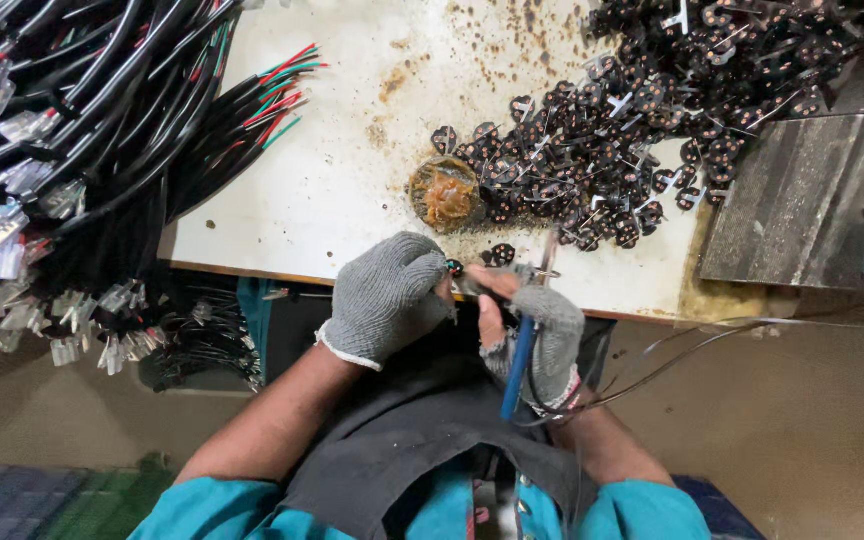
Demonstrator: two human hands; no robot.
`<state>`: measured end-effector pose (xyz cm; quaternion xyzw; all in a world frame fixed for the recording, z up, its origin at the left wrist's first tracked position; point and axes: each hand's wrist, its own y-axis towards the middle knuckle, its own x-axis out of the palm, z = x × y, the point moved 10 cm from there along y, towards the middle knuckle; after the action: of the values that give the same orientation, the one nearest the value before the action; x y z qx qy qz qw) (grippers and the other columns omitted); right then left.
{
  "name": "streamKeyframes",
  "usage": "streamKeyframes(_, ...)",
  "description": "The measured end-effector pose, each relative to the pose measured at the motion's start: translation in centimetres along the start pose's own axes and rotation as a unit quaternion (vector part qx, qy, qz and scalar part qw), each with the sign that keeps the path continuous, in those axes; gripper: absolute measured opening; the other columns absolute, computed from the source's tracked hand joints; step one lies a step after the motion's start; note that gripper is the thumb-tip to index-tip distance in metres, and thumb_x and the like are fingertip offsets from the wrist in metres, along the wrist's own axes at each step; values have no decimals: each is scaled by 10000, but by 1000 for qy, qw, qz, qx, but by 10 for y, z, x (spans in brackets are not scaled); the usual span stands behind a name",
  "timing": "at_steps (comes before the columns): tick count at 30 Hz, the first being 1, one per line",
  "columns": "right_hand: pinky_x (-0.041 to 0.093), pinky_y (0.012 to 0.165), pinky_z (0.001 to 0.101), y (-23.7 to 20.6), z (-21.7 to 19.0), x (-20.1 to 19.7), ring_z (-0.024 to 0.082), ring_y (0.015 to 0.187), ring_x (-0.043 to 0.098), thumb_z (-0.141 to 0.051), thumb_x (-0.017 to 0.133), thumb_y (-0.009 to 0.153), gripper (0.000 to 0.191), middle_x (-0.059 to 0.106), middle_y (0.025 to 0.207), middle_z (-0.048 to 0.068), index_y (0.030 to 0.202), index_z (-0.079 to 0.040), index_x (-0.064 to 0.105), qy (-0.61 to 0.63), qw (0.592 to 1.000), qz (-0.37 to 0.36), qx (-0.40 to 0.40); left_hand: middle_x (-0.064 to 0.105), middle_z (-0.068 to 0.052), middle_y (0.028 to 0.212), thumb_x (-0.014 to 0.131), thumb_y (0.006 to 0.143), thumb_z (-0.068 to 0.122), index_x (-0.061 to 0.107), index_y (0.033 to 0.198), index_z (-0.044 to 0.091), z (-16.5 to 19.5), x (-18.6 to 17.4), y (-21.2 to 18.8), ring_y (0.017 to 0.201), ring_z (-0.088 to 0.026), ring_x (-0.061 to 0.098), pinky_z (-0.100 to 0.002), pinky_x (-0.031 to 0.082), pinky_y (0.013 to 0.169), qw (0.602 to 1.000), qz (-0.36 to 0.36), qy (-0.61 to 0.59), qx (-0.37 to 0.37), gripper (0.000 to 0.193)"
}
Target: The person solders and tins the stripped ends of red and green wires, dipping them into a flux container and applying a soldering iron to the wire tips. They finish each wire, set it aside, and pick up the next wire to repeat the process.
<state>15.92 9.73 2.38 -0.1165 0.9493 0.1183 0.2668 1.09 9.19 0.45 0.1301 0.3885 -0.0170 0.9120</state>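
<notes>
My left hand (389,295), in a grey knit glove, is closed around a small black plug part (454,267) at the near edge of the white table (352,170). My right hand (542,330), in a fingerless grey glove, holds a blue-handled soldering iron (519,365) with its thin metal tip (549,250) pointing up beside the part. A second small black part (502,253) lies on the table just past my fingers.
A big heap of black plug parts (652,110) covers the table's right side. A round tin of brownish paste (446,194) sits ahead. Bundles of black cables with coloured wire ends (102,130) hang at left. A grey slab (802,200) is at right.
</notes>
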Motion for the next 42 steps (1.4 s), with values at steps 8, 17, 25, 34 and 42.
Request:
streamKeyframes(8, 597, 811, 334, 0, 6, 28, 277, 891, 773, -6, 664, 922, 203, 778, 1021, 134, 1096, -48, 758, -51, 998, -23, 9, 665, -91, 973, 713, 822, 120, 637, 921, 106, 3, -9, -2, 857, -313, 673, -413, 555, 715, 1000, -13, -23, -10, 125)
streamKeyframes(17, 588, 881, 334, 2, 10, 12, 222, 956, 775, -1, 682, 922, 166, 784, 1004, 123, 1066, -39, 755, 71, 995, 2, 69, 675, -43, 856, 782, 787, 286, 740, 960, 203, -18, -65, -19, 803, -293, 691, -431, 537, 650, 967, -208, 93, -112, 196)
streamKeyframes(25, 561, 875, 323, 3, 18, -15, 177, 905, 709, -50, 676, 940, 91, 803, 1178, 109, 1019, -44, 720, -51, 998, 18, 20, 617, -65, 1263, 739, 935, 275, 621, 1379, 193, 92, -131, 102, 1115, -284, 642, -450, 543, 921, 935, 105, 290, 177, 467)
streamKeyframes(34, 501, 996, 449, 17, 1, -7, 317, 1175, 666, -57, 763, 721, 233, 751, 1156, 9, 923, -149, 691, -177, 980, 25, -87, 633, -5, 769, 781, 883, 263, 679, 963, 221, 54, -35, -4, 618, -231, 622, -397, 451, 499, 985, -23, -27, 171, 137)
streamKeyframes(42, 516, 769, 414, 25, 1, -1, 292, 895, 684, -25, 805, 747, 249, 746, 948, 83, 973, -109, 745, -104, 993, 0, -63, 625, -80, 813, 873, 791, 410, 752, 976, 162, -50, -184, -2, 691, -301, 635, -422, 466, 578, 876, 41, 452, -162, 332)
